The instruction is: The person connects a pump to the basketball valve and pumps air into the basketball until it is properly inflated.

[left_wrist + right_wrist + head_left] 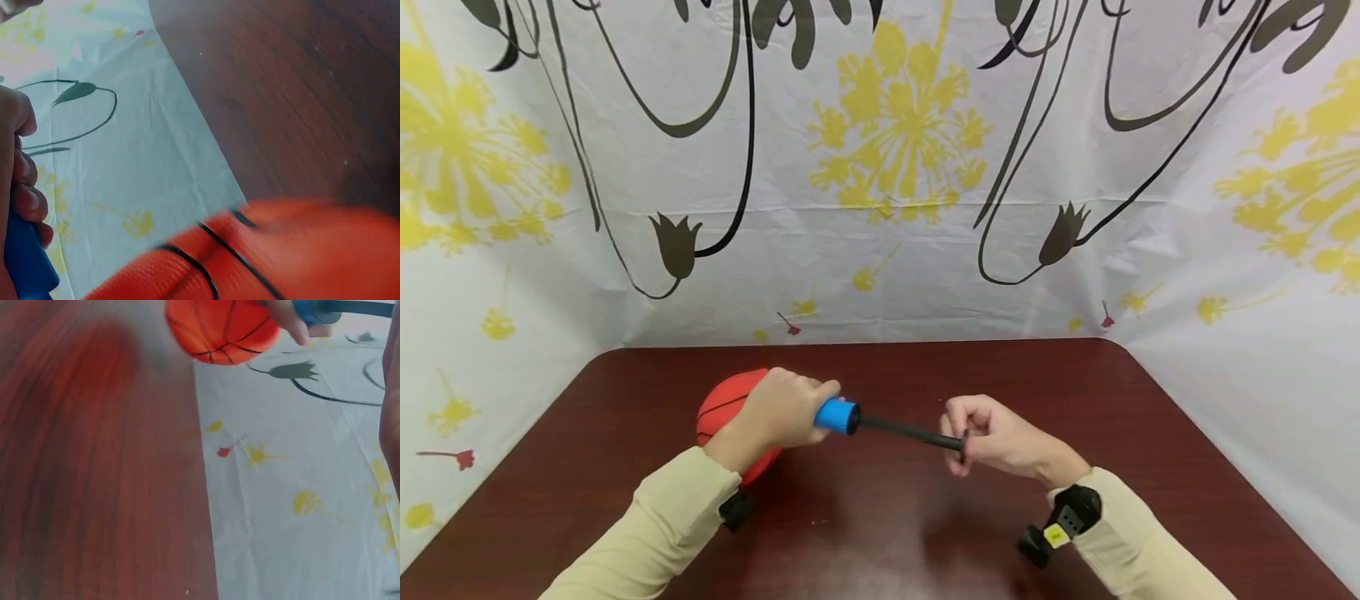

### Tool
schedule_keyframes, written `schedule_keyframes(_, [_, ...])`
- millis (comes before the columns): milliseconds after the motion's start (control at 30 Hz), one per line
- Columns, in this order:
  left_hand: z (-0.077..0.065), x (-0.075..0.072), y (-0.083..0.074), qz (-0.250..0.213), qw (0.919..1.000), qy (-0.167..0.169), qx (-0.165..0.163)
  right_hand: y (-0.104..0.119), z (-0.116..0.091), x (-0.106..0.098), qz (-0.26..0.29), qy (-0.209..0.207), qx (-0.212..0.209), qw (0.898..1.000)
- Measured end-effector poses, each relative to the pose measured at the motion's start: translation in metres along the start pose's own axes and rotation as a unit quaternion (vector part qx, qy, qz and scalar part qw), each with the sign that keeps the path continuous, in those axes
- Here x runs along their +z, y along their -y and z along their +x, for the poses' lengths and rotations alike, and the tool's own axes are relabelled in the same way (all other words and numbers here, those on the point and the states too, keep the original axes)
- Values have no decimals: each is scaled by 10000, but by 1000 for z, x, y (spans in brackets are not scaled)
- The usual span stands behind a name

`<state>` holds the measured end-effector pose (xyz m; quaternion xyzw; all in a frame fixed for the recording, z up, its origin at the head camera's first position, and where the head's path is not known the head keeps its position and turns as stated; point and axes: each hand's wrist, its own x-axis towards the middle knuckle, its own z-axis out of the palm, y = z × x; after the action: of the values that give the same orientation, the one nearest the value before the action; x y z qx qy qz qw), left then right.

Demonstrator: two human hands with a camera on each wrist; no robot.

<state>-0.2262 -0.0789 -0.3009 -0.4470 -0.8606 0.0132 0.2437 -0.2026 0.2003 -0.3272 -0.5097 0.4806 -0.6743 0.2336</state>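
My left hand (784, 408) grips the blue barrel of a ball pump (835, 416), and its fingers curl round the barrel (28, 262) in the left wrist view. The pump's black rod (902, 430) is drawn out to the right. At the rod's end my right hand (1000, 437) holds the small black handle between thumb and fingers. A red-orange basketball (730, 404) with black lines sits behind my left hand and wrist, partly hidden by them. In the right wrist view the ball (219, 331) appears close beside the barrel; the pump's far end is hidden.
A dark red-brown wooden table (880, 533) lies under both hands. Behind it and at the sides hangs a white sheet (880, 275) printed with yellow flowers and dark stems. Each wrist wears a black camera band (1075, 510).
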Motion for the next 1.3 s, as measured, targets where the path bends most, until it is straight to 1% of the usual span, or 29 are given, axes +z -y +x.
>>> schedule_keyframes(67, [-1, 0, 0, 11, 10000, 22, -9, -6, 14, 1, -305, -128, 128, 9994])
schedule_keyframes(200, [0, -1, -2, 68, 9998, -206, 51, -16, 44, 7, -1139, -397, 375, 9920])
schedule_keyframes(267, [1, -1, -3, 53, 9995, -292, 144, -17, 51, 10, -1378, -502, 465, 9881])
schedule_keyframes(300, [1, -1, -3, 33, 9993, -304, 210, -16, 51, 11, -1415, -515, 502, 9873])
schedule_keyframes(367, [0, -1, -3, -13, 9991, -304, 296, -13, 48, 12, -1309, -512, 549, 9886])
schedule_keyframes(433, [-2, -3, -2, -48, 9992, -252, 296, -7, 40, 12, -949, -421, 534, 9932])
schedule_keyframes(500, [-5, -5, 1, -90, 9993, -293, 221, -1, 30, 10, -405, -196, 413, 9981])
schedule_keyframes(567, [-8, -7, 4, -88, 9994, -332, 103, 5, 19, 5, 49, 97, 272, 9996])
schedule_keyframes(633, [-11, -7, 7, -64, 9994, -336, 52, 7, 13, 2, 320, 292, 221, 9988])
schedule_keyframes(667, [-11, -7, 7, -39, 9994, -337, 48, 6, 12, 1, 308, 317, 216, 9988])
schedule_keyframes(733, [-11, -6, 7, 63, 9995, -288, 66, 0, 17, 2, 3, 229, 245, 9994])
schedule_keyframes(800, [-10, -4, 5, 193, 9995, -193, 145, -9, 27, 6, -482, 14, 328, 9983])
schedule_keyframes(900, [-7, -3, 0, 263, 9991, -162, 302, -21, 42, 12, -1216, -328, 414, 9912])
schedule_keyframes(967, [-5, -1, -3, 221, 9988, -189, 383, -24, 46, 15, -1478, -565, 394, 9866])
schedule_keyframes(1000, [-3, -1, -5, 179, 9987, -241, 419, -24, 46, 16, -1485, -666, 407, 9858])
schedule_keyframes(1067, [-1, 0, -8, 76, 9982, -299, 506, -21, 43, 17, -1362, -746, 429, 9869])
schedule_keyframes(1133, [0, -1, -9, -17, 9979, -308, 571, -15, 36, 15, -1131, -658, 500, 9901])
schedule_keyframes(1200, [-2, -2, -9, -115, 9980, -246, 570, -8, 26, 13, -692, -382, 567, 9953])
schedule_keyframes(1267, [-5, -3, -7, -162, 9986, -179, 462, -1, 14, 8, -252, -19, 555, 9981])
schedule_keyframes(1300, [-7, -3, -6, -170, 9991, -134, 375, 2, 9, 6, -79, 97, 515, 9986])
